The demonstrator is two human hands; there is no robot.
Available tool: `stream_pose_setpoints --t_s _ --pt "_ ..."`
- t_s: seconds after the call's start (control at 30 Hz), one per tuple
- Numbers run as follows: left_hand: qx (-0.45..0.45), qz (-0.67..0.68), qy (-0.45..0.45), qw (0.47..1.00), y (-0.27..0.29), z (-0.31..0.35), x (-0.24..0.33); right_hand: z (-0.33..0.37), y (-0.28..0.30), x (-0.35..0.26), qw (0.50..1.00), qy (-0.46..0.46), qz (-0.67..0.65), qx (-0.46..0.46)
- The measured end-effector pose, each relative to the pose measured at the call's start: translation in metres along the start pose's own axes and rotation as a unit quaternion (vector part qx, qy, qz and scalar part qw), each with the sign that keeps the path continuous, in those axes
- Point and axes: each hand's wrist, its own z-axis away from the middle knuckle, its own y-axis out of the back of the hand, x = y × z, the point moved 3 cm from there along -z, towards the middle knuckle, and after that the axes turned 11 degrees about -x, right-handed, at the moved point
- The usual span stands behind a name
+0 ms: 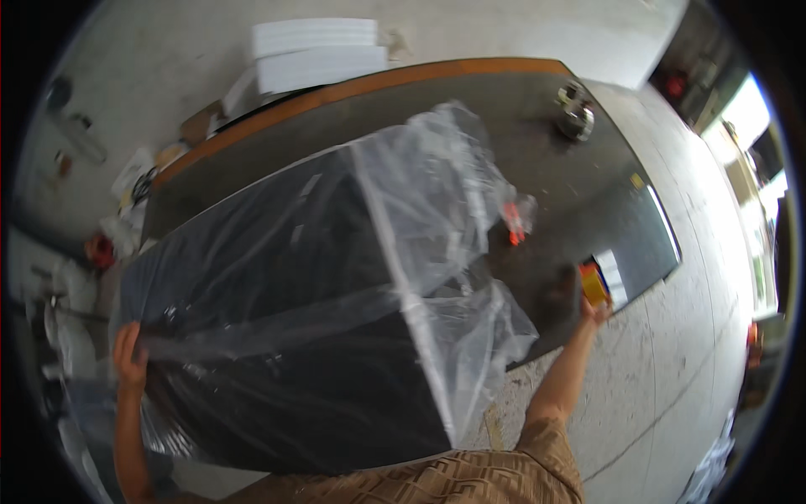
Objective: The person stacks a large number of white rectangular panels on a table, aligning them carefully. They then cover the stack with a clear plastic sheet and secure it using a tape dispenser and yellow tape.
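A large dark panel (277, 244), covered in clear plastic film (449, 181), lies across the work table in front of me. The film runs loose and crumpled past the panel's right end. At the panel's left edge is my left hand (130, 359), its fingers curled against the wrapped side. My right hand (596, 311) reaches out to the right and grips a yellow tape roll (594, 286) with red on it, over the table's right part. Finer details of the roll are too small to make out.
The dark table (546, 181) has an orange strip along its far edge. A shiny metal object (575, 118) stands at the far right, and a small red-orange item (514, 223) lies by the film. White foam slabs (319, 55) are beyond the table.
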Motion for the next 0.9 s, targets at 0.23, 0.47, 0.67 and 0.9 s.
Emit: stream_pose_setpoints --t_s 0.23,0.47,0.67,0.9 --pt "0.055 -0.018 -0.076 0.995 0.016 -0.014 0.019 0.094 -0.213 -0.036 0.849 -0.018 0.329 -0.414" --pt "0.044 0.07 -0.192 0.978 0.016 -0.018 0.019 0.326 -0.468 0.192 0.749 0.222 0.536 -0.32" --pt "0.069 0.145 -0.212 0.964 -0.007 -0.009 0.013 0.44 -0.502 0.452 0.758 -0.094 0.441 -0.472" --pt "0.047 0.115 -0.234 0.964 -0.017 -0.003 0.014 0.442 -0.453 0.569 0.642 0.025 0.599 -0.478"
